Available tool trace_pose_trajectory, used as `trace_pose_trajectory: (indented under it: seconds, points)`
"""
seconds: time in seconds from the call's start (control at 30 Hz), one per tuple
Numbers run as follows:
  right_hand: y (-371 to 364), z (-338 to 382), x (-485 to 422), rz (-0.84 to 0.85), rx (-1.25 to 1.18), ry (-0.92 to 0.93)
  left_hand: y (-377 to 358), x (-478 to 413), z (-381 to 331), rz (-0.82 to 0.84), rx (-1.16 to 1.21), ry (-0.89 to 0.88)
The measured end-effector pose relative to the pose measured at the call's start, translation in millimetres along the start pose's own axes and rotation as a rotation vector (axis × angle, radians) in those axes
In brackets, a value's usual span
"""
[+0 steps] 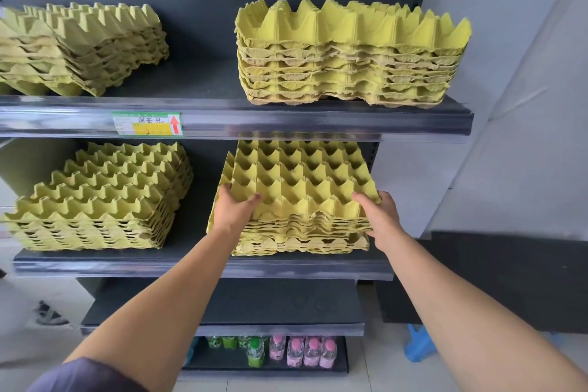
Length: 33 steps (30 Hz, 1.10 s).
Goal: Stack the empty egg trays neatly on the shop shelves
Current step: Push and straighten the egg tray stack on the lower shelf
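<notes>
A stack of yellow-green pulp egg trays (pixel 299 181) sits at the right of the middle shelf (pixel 203 266). My left hand (pixel 234 210) grips the near left corner of the stack's upper trays, thumb over the top. My right hand (pixel 380 216) grips the near right corner the same way. The upper trays sit slightly askew over the lower ones. Three more tray stacks stand on the shelves: one at the middle shelf's left (pixel 101 197), one at the upper left (pixel 79 48) and one at the upper right (pixel 350 54).
The upper shelf (pixel 286 121) carries a green price label (pixel 147 123) on its front rail. A lower dark shelf (pixel 222 302) juts out below. Small bottles with green and pink caps (pixel 286 350) stand on the bottom shelf. A blue stool (pixel 420 344) stands on the floor at right.
</notes>
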State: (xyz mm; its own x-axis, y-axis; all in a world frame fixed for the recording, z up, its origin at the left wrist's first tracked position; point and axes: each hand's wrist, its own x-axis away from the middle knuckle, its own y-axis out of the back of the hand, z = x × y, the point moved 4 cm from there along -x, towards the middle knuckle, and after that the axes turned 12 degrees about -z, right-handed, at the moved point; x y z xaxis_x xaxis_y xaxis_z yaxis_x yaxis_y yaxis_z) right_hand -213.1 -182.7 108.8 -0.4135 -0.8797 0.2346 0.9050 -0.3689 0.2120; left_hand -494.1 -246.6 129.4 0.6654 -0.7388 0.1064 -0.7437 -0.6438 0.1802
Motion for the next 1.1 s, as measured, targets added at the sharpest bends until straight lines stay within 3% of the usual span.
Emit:
trace_pose_trajectory:
  seconds: [0.37, 0.67, 1.1]
  points:
    - [4.4, 19.8, 7.8, -0.072, -0.013, 0.138, 3.0, 0.3, -7.0, -0.016, 0.030, -0.077]
    - [-3.7, 27.3, 19.1, -0.040, -0.030, 0.135, 15.4, -2.8, -13.4, -0.069, 0.041, -0.131]
    - [-39.9, 31.1, 38.2, -0.066, 0.062, 0.191, 47.5, -21.9, 3.0, -0.107, 0.050, -0.071]
